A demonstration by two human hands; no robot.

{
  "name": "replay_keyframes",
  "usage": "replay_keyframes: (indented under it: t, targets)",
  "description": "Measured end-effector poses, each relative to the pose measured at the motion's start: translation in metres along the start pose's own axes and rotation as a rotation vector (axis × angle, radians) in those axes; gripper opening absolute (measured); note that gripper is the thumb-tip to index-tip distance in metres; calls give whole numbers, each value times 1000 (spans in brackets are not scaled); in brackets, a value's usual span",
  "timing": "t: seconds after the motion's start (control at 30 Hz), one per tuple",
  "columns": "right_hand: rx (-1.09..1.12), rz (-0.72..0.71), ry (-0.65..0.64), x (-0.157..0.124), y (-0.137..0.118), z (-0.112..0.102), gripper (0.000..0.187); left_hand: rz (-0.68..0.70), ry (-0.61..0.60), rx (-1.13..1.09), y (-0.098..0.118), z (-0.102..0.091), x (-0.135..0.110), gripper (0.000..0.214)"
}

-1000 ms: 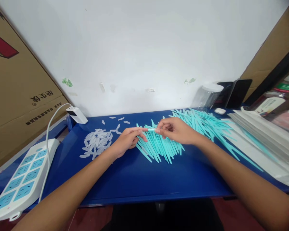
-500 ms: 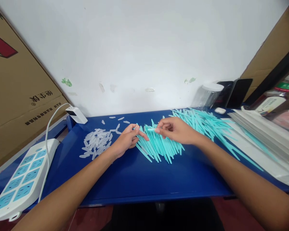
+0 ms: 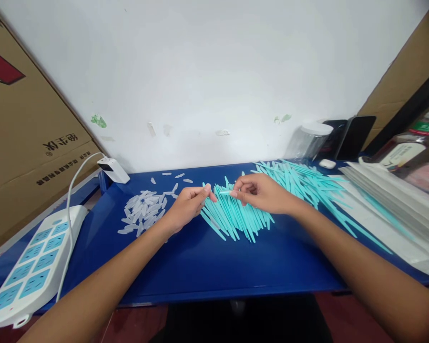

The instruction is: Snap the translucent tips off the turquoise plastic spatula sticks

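My right hand (image 3: 259, 193) pinches a slim turquoise stick (image 3: 224, 192) between thumb and fingertips. The stick's pale, shiny end points left toward my other hand. Just left of that tip, my left hand (image 3: 190, 205) is closed with thumb and index finger together; whatever lies between them is too small to make out. Under and between both hands a pile of turquoise sticks (image 3: 236, 219) is spread side by side. Left of my left hand lies a heap of small translucent, leaf-shaped plastic pieces (image 3: 145, 209), with several loose ones behind it.
More turquoise sticks (image 3: 300, 183) lie at the back right, by a clear jar (image 3: 310, 140) with a white lid. White packaging sheets (image 3: 389, 214) cover the right side of the blue table (image 3: 214, 271). A power strip (image 3: 35, 267) and cable stand left. A white wall (image 3: 214, 85) closes the back.
My left index finger, stretched out before, has drawn back against the thumb, and that hand's fingertips have shifted slightly. My right hand stays nearly still with the stick.
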State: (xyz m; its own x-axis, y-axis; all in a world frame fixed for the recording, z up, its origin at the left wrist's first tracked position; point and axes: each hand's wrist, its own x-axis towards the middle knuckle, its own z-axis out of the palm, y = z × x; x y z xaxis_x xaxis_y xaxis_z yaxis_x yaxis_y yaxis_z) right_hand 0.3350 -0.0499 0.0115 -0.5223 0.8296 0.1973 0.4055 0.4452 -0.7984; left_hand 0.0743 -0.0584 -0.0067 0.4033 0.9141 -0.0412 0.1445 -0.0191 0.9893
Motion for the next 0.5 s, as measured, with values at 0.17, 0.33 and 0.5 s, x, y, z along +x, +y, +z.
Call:
replay_keyframes:
  t: [0.17, 0.33, 0.5]
  targets:
    - [-17, -2, -3, 1, 3, 1, 30, 64, 69, 79, -4, 1, 2, 45]
    - [-28, -7, -4, 1, 2, 0, 27, 83, 74, 96, -7, 1, 3, 47]
    - [-39, -10, -39, 0, -1, -1, 24, 78, 73, 104, -10, 0, 4, 51]
